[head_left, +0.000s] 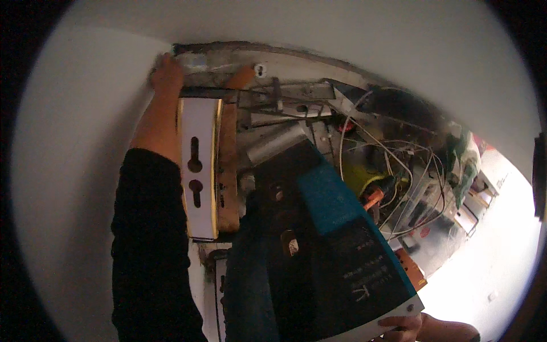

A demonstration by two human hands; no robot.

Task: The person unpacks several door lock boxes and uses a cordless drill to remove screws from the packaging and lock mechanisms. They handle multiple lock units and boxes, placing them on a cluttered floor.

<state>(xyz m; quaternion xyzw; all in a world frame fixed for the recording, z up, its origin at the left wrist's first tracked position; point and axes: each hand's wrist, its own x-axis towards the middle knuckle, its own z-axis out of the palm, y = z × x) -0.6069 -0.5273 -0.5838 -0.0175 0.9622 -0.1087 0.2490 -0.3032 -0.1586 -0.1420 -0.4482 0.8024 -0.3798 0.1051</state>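
My left hand (167,75) reaches to the far left, where the white wall meets the back corner. It is dim there, and what its fingers touch, if anything, cannot be made out. Beside my left forearm stands a white panel (205,165) with gold edging and two keyhole-shaped slots, on the front of a brown box-like body. A large dark box (336,279) with a teal patch (330,198) lies tilted across the middle. My right hand (401,329) is closed on its near right corner, fingers over the pale edge.
Tangled pale cables (393,151) hang over clutter on the right. An orange-handled tool (374,198) lies by a yellow-green item (359,174). A white socket (260,70) sits at the back. Metal frames (299,91) and an orange box (411,270) are around the dark box.
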